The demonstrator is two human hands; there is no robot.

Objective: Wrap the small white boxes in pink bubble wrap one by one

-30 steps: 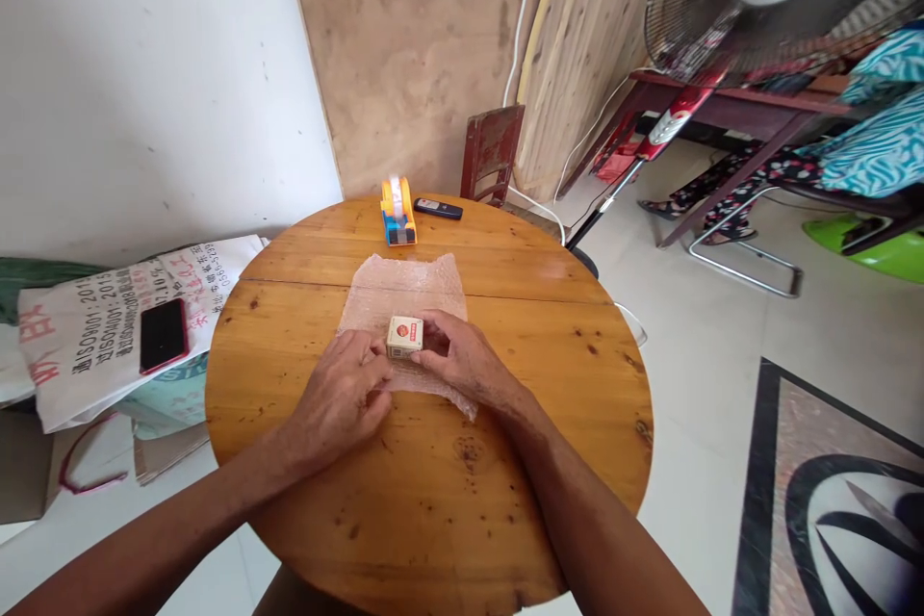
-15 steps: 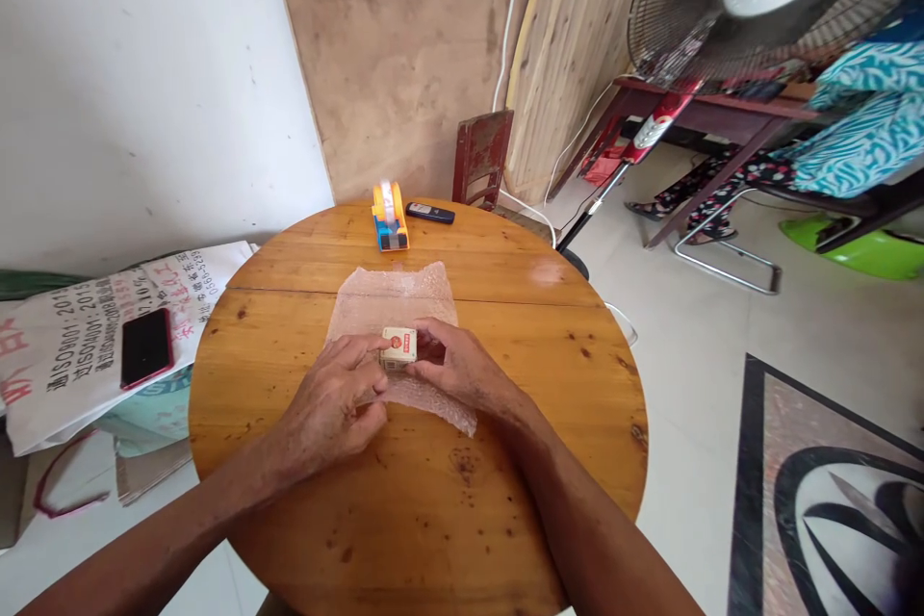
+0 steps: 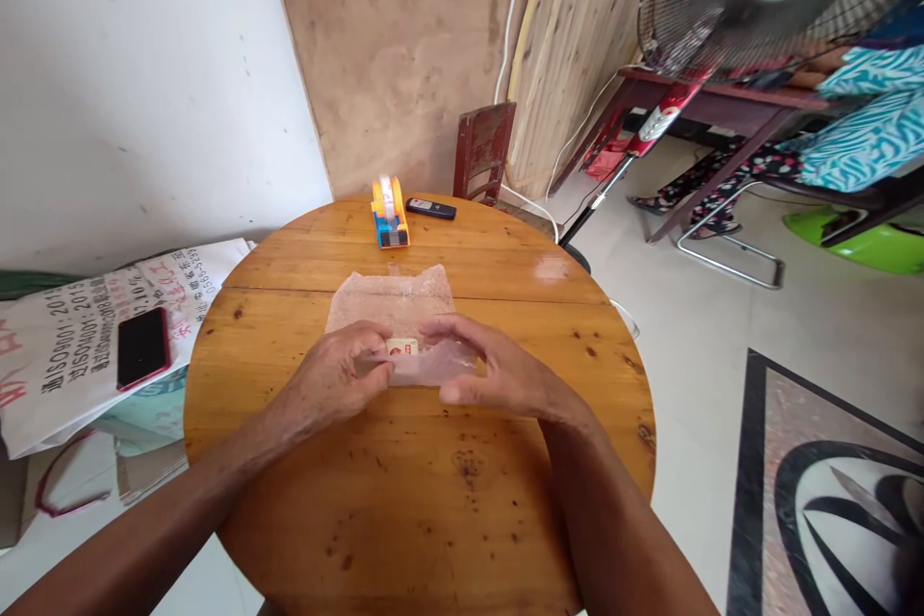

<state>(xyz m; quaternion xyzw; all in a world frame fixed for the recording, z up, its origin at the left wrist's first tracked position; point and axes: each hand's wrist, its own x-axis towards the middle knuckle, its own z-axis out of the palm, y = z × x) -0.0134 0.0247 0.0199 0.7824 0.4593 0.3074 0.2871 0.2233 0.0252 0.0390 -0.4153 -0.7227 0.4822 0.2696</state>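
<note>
Small box (image 3: 402, 346) sits mid-desk (image 3: 433, 500) on the bubble wrap (image 3: 394, 300), between my left hand (image 3: 338, 375) and right hand (image 3: 505, 373), both pinching the wrap's near edge, folded up against its near face; wrap's long axis runs left-right.

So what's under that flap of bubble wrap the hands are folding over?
A small box with a red mark on top. The near edge of the bubble wrap is pulled up over its front by the left hand and right hand, so its sides stay covered.
</note>
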